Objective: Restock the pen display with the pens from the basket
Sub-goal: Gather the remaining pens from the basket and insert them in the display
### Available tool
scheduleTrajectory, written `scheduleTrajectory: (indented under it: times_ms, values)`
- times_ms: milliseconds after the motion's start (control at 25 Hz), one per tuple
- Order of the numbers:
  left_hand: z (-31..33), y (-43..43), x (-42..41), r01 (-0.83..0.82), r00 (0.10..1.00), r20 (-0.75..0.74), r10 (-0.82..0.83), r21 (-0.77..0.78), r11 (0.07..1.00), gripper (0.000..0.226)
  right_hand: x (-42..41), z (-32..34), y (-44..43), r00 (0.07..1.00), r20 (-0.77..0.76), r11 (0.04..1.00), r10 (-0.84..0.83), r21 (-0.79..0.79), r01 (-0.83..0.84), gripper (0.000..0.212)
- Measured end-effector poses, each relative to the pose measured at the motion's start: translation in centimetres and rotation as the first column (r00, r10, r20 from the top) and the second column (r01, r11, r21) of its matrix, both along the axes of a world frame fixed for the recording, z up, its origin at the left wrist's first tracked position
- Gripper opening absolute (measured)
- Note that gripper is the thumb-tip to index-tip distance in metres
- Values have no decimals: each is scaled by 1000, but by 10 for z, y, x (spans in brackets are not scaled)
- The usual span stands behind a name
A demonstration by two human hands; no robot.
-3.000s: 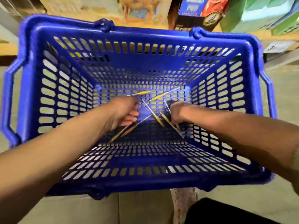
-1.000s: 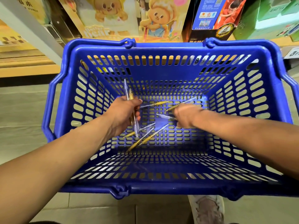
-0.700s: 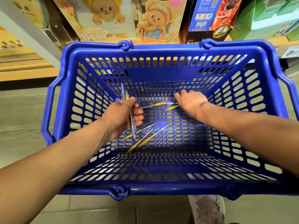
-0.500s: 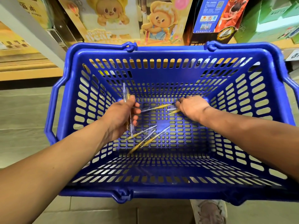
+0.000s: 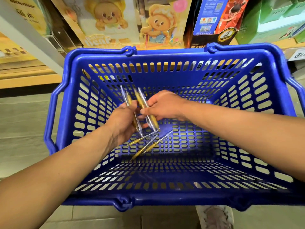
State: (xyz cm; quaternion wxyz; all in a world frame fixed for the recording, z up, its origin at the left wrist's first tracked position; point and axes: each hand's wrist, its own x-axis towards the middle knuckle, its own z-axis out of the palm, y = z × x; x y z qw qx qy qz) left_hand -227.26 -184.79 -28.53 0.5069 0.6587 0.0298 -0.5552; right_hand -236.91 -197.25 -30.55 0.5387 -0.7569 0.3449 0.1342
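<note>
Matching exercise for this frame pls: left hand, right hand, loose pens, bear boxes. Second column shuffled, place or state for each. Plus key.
Things
1. left hand
2. right hand
3. loose pens
4. bear boxes

Place or state
A. on the shelf behind the basket
B. grips pen bunch, nearer the basket's left wall
C. lying on the basket floor
D. grips second pen bunch, near the basket's middle

Pairs: 1-B, 2-D, 3-C, 4-A

The blue basket (slotted plastic) has three gold pens lying loose on its bottom.
</note>
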Motion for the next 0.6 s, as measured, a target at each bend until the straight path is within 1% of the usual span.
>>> scheduleTrajectory:
  times_ms: [40,120,200,240,320,400,440,480,520,560,600]
  values:
    - [1,0,-1,22,1000,-15,-22,-18,1000,25,3,-1,6,1000,-4,1000,6,-4,-6,33]
    - [3,0,-2,77,997,-11,-77,-26,997,26,7,-3,12,996,-33,988,79,-129,-83,38]
    - [4,1,-4,126,992,11,-126,1,992,38,9,-1,14,980,-43,945,195,-260,-199,37]
    - [4,1,-5,132,991,10,-132,14,991,44,10,0,13,966,-50,918,254,-302,-257,34]
    - [4,1,-6,110,994,9,-110,20,994,47,10,2,12,925,-63,861,374,-349,-372,30]
    - [4,1,-4,73,997,13,-73,17,997,43,9,5,11,881,-48,820,471,-344,-457,34]
    - [3,1,-2,52,998,25,-53,16,998,41,9,7,9,878,-13,829,479,-324,-457,35]
    - [2,0,0,32,998,46,-32,16,999,37,8,7,4,894,33,855,447,-309,-416,33]
    - [1,0,3,9,997,71,-10,23,1000,29,7,4,-3,922,69,887,381,-309,-344,30]
    - [1,1,6,-18,995,96,15,37,999,22,6,-2,-11,951,73,909,302,-321,-264,25]
    - [1,2,8,-39,993,115,33,52,998,17,3,-12,-17,972,12,915,235,-341,-217,20]
